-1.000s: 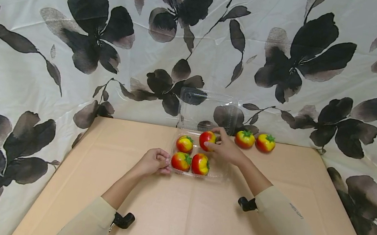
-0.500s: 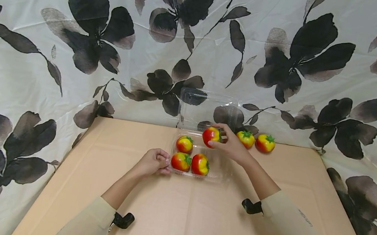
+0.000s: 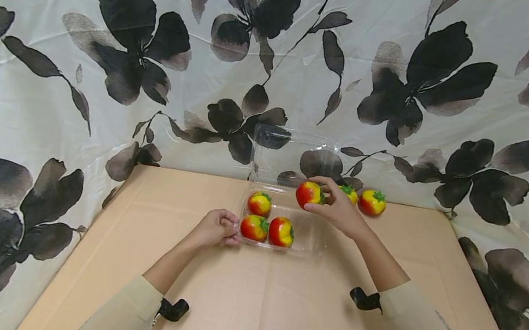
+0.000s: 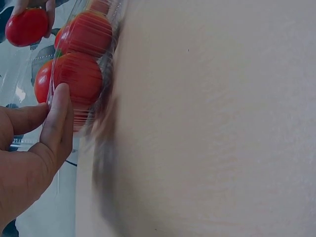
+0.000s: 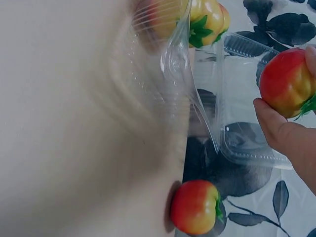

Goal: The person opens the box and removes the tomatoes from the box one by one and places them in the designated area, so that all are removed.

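Observation:
My left hand pinches the left rim of a clear plastic clamshell box; in the left wrist view, thumb and fingers close on its thin edge. Three red-and-yellow tomatoes with green tops sit inside: one at back left, one at front left, one at front middle. Raised over the box's back right part is another tomato, held between the thumb and fingers of my right hand. The right wrist view shows this tomato with its green top turned toward the palm.
The box's transparent lid stands up at the back against the floral cloth. Right of the box are two more tomatoes, one partly behind my right hand and one beyond it. All this is on a tan tabletop.
My right hand has lifted a tomato from the back middle of the box and carried it rightward. My left hand keeps its place on the rim.

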`<state>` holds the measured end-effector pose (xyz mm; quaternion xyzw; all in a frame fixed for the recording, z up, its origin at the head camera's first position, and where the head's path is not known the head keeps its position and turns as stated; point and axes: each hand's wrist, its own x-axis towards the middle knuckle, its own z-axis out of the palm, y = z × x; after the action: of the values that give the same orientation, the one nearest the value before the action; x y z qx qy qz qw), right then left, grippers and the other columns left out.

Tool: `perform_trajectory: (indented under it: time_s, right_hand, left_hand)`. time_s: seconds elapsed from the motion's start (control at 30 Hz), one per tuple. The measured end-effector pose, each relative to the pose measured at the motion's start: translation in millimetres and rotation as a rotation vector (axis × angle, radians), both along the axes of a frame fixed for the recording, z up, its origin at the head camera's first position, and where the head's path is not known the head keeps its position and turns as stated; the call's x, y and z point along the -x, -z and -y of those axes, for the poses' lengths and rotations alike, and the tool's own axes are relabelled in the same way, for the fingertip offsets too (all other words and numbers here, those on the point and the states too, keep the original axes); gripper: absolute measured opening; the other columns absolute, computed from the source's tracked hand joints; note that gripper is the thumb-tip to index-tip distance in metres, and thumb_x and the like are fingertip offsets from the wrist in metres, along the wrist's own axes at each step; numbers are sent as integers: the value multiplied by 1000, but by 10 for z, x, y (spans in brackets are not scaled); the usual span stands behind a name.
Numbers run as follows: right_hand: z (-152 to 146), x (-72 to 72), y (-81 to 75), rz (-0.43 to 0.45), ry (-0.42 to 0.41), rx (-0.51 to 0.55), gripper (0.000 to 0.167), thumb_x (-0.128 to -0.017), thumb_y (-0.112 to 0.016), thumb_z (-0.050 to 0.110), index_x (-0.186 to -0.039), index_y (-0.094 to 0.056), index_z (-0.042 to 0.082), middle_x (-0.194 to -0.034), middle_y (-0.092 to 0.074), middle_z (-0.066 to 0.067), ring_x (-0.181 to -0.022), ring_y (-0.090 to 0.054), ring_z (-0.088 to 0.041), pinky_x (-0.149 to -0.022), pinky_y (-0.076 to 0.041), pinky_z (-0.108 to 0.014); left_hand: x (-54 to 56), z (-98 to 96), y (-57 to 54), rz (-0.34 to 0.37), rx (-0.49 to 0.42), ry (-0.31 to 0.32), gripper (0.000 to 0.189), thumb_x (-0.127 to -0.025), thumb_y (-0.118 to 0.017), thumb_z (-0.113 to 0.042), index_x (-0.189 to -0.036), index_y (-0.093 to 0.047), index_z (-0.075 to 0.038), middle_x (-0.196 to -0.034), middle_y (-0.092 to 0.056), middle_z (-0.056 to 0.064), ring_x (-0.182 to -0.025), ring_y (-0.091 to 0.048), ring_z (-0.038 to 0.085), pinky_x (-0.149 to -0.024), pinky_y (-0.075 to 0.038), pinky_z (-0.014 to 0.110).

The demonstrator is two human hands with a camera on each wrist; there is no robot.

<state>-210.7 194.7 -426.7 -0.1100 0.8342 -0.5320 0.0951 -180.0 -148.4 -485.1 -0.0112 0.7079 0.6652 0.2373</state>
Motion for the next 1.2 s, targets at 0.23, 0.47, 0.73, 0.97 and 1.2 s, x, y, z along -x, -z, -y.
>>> perform_trajectory:
  time_s: [0.23,0.47,0.73,0.97,1.2]
  right_hand:
    - [-171,-80,-12,-41,21,-9,68,-90,-82,31,-148,-48,24,-146,-49,-12,-129,-54,-38,-108,-57,-41]
    - [-320,-174,-4,-63,72,-14,67,-89,-83,23,-148,-50,20,-147,-48,-15,-124,-55,-35,-92,-52,-6]
    - [-519,-287,47,-38,107,-38,70,-89,-83,22,-150,-48,18,-149,-48,-16,-127,-56,-41,-92,-54,-10]
    - [-692,-380,48,-44,128,-111,74,-90,-82,27,-153,-46,17,-155,-42,-17,-133,-49,-43,-109,-54,-43]
    - [-880,-424,62,-63,136,-116,74,-92,-81,23,-154,-43,13,-159,-37,-19,-134,-48,-45,-114,-47,-62]
  left_hand:
    - [-3,-23,2,8,8,-10,22,-99,-57,11,-120,-51,13,-87,-64,14,-76,-74,24,-84,-65,51]
    - [-21,-16,2,14,10,-10,22,-99,-58,11,-120,-51,14,-90,-63,16,-79,-75,27,-84,-65,50]
    - [-23,1,-11,14,9,-18,22,-98,-58,12,-119,-51,14,-88,-61,14,-77,-75,26,-83,-65,50]
    - [-23,-6,-27,15,9,-22,23,-98,-58,12,-120,-51,14,-88,-61,13,-76,-74,24,-82,-66,48]
    - [-12,-21,-37,6,18,-19,22,-98,-59,12,-119,-52,14,-89,-61,15,-75,-74,23,-80,-66,49]
